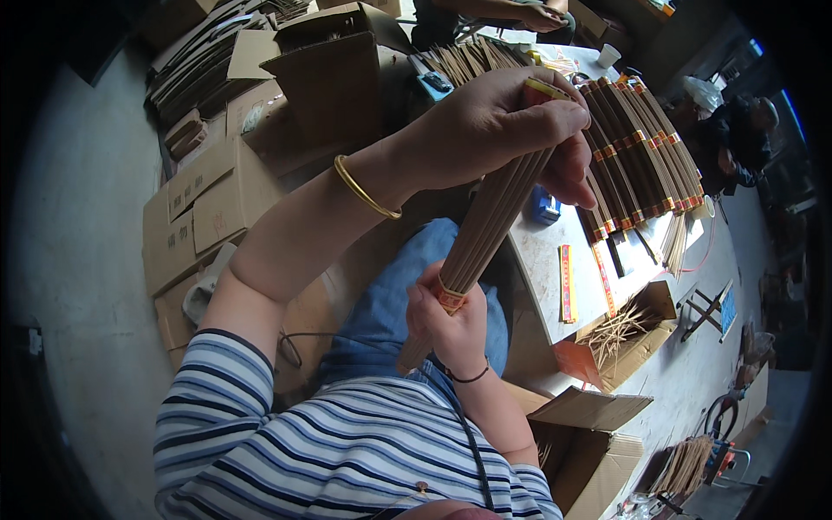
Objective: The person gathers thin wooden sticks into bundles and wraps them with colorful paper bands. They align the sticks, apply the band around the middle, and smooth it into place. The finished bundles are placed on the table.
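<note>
A bundle of thin brown sticks, likely incense [497, 211], slants across my lap. My left hand [500, 123], with a gold bangle on its wrist, grips the upper end, where a red and yellow paper band [547, 90] shows. Lower down, my right hand [465, 331] is closed around the bundle beside a second red and yellow band [450, 297]. The bottom end sticks out below that hand. To the right on the white table [534, 266] lie rows of banded stick bundles [624, 149], a printed paper strip [567, 283] and a blue object [546, 207].
Loose sticks [478, 60] and a paper cup [609, 56] are at the table's far end, near another person's hands [545, 17]. Cardboard boxes [331, 91] stand at left. A box of stick scraps [640, 370], an open carton [604, 461] and a folding stool [708, 311] stand right.
</note>
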Motion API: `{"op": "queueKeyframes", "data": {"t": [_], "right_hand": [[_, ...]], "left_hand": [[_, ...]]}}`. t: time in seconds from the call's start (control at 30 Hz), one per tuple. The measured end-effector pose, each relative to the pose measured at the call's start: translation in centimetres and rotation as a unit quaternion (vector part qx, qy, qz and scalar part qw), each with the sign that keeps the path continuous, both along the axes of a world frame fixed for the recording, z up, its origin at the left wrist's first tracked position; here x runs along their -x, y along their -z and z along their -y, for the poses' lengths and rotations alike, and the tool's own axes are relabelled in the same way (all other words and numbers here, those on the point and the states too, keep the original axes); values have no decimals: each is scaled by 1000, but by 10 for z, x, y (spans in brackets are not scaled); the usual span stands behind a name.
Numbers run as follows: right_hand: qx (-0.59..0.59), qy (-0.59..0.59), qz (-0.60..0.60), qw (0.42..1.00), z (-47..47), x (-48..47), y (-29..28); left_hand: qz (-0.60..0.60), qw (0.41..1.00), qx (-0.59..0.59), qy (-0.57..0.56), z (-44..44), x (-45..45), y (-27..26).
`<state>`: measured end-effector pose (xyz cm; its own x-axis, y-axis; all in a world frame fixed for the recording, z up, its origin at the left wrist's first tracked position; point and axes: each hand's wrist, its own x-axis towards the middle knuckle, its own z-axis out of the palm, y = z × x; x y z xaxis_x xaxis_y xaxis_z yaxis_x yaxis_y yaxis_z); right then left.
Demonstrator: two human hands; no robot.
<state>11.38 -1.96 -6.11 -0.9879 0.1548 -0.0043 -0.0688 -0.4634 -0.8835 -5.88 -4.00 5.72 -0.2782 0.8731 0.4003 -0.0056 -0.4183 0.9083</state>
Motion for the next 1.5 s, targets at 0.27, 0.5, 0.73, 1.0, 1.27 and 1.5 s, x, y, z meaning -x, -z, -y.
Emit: {"op": "queueKeyframes", "data": {"t": [0.27, 0.5, 0.73, 1.0, 1.27, 1.5], "right_hand": [[75, -47, -26, 996, -10, 4, -4], [40, -38, -46, 997, -14, 18, 13], [237, -204, -12, 950, -25, 18, 6], [312, -217, -7, 925, -39, 7, 12], [143, -85, 78, 983, -33, 2, 16], [80, -28, 103, 991, -17, -2, 15]], "left_hand": [[-10, 998, 9, 64, -1, 2, 16], [258, 964, -49, 37, -43, 41, 37], [382, 887, -125, 230, -44, 73, 41], [275, 961, -38, 0, -28, 17, 54], [211, 959, 167, -88, 5, -42, 81], [309, 940, 133, -64, 5, -37, 79]]}}
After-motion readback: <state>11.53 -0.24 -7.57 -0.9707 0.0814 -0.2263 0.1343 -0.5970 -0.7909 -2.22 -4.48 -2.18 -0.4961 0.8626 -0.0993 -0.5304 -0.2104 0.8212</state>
